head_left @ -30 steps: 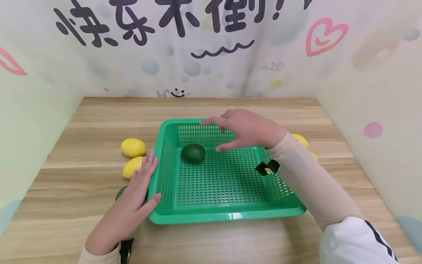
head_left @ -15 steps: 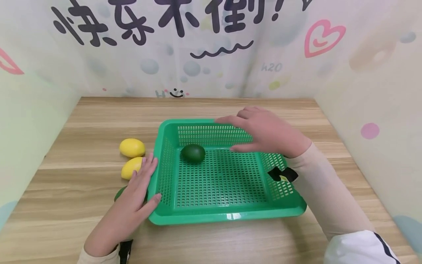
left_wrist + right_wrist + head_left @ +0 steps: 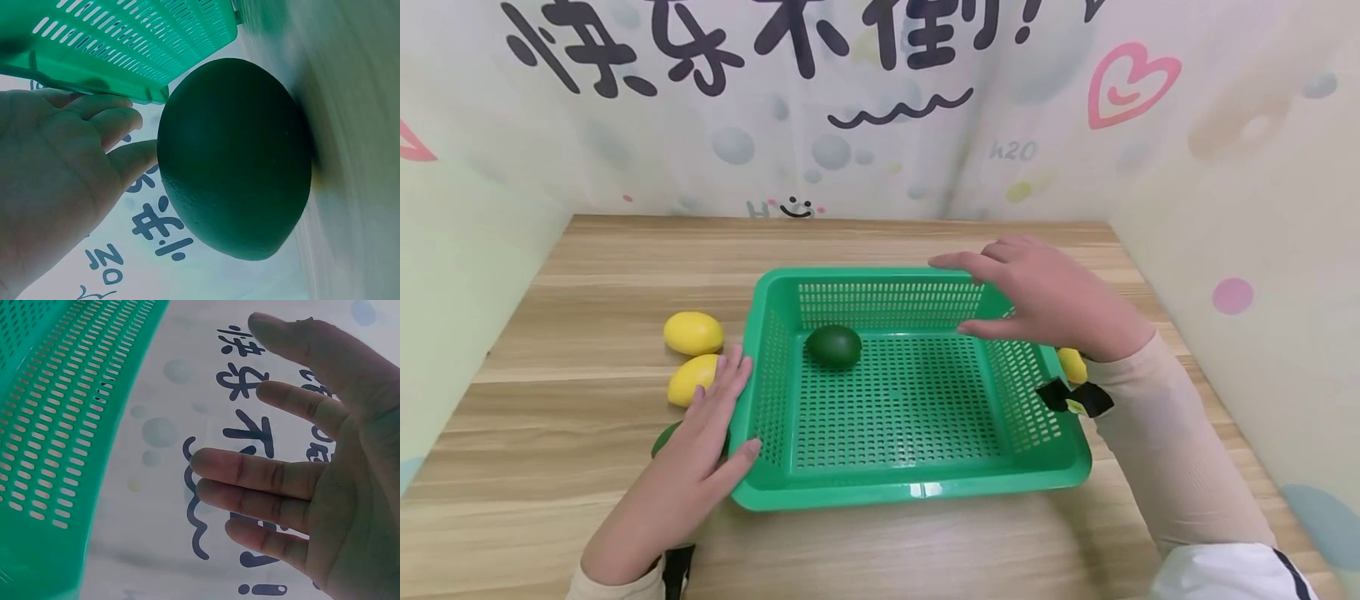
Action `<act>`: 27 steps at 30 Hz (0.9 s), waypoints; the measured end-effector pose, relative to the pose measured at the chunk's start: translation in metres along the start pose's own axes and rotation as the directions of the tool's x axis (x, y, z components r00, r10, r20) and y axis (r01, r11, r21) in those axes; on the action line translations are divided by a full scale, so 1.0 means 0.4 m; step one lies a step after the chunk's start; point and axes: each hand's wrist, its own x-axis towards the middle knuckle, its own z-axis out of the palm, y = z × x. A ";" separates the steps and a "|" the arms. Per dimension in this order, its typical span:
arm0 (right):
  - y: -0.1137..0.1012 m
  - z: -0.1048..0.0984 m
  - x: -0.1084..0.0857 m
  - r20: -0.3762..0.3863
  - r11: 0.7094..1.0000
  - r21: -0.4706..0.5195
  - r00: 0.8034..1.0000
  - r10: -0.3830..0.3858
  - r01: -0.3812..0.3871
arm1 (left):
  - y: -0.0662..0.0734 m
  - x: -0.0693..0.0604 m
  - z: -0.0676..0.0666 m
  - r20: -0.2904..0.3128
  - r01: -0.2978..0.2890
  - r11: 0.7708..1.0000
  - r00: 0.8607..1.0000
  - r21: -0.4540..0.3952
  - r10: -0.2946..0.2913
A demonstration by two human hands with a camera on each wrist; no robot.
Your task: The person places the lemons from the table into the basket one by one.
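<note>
Hovering near green basket's back right corner: right hand, fingers spread, grip empty. Left hand flat against left rim, grasping nothing. One dark green fruit inside, back left. Outside on bench: lemon pair, another green fruit, yellow fruit. Seemingly early: one in, four visible out.

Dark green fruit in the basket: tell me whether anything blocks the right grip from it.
Nothing visible does. The right grip hangs over the back right of the basket, whose top is open above the dark green fruit. The left grip is aside, at the left rim.
</note>
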 end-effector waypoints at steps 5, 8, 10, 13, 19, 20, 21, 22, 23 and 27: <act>0.010 -0.001 -0.014 0.009 1.000 -0.009 1.000 0.010 -0.010 | 0.000 0.000 0.001 0.004 0.003 1.000 1.000 -0.003 -0.003; 0.019 -0.003 -0.025 0.008 1.000 -0.014 1.000 0.021 -0.021 | 0.000 -0.001 0.000 0.008 0.010 1.000 1.000 -0.004 -0.010; 0.024 -0.003 -0.033 0.005 0.999 -0.014 1.000 0.031 -0.031 | 0.000 -0.001 -0.001 0.009 0.013 1.000 1.000 -0.004 -0.013; 0.030 0.000 -0.046 -0.004 0.999 -0.006 0.999 0.041 -0.041 | -0.001 0.000 -0.001 0.009 0.012 1.000 1.000 -0.005 -0.012; 0.044 0.007 -0.071 -0.016 0.998 0.022 0.998 0.056 -0.056 | -0.002 -0.002 0.002 0.008 0.012 1.000 1.000 -0.010 -0.012; 0.046 0.007 -0.074 -0.015 0.998 0.022 0.998 0.061 -0.061 | -0.002 -0.002 0.002 0.008 0.012 1.000 1.000 -0.010 -0.012; 0.049 0.007 -0.078 -0.012 0.997 0.021 0.998 0.069 -0.068 | -0.002 -0.002 0.002 0.007 0.011 1.000 1.000 -0.008 -0.011; 0.051 0.007 -0.082 -0.010 0.997 0.019 0.997 0.075 -0.075 | -0.002 -0.002 0.002 0.006 0.011 1.000 1.000 -0.008 -0.011; 0.053 0.008 -0.086 -0.011 0.997 0.017 0.997 0.077 -0.077 | -0.002 -0.002 0.002 0.007 0.011 1.000 1.000 -0.008 -0.011; 0.059 0.013 -0.098 -0.004 0.997 0.017 0.997 0.077 -0.077 | -0.001 -0.001 -0.001 0.014 0.012 1.000 1.000 -0.001 -0.012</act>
